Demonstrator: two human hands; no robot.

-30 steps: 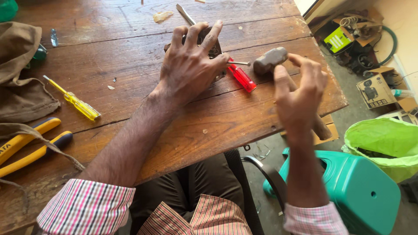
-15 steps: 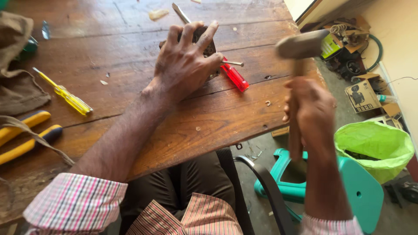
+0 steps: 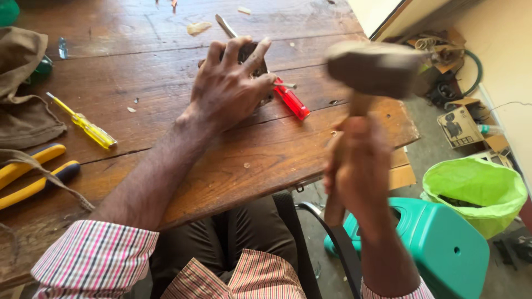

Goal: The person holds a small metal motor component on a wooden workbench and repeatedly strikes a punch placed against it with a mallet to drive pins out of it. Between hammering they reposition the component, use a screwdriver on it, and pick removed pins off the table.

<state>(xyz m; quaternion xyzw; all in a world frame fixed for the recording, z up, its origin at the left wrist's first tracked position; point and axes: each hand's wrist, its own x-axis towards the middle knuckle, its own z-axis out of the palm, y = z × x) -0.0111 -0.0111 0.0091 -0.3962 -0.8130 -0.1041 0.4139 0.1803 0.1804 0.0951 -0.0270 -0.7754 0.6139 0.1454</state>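
The left hand (image 3: 230,91) lies spread, pressing a dark metal piece (image 3: 250,55) on the surface (image 3: 166,44) — the right hand (image 3: 360,166) grips a raised hammer (image 3: 377,69); the blow is not yet landed.

A: At far left we mark a yellow-handled screwdriver (image 3: 86,124) on the wooden table (image 3: 221,171), and yellow-and-blue pliers (image 3: 30,174) below it.

B: We add brown cloth (image 3: 22,94) at the left edge. Off the table's right side we mark a teal stool (image 3: 443,249) and green bag (image 3: 476,191).
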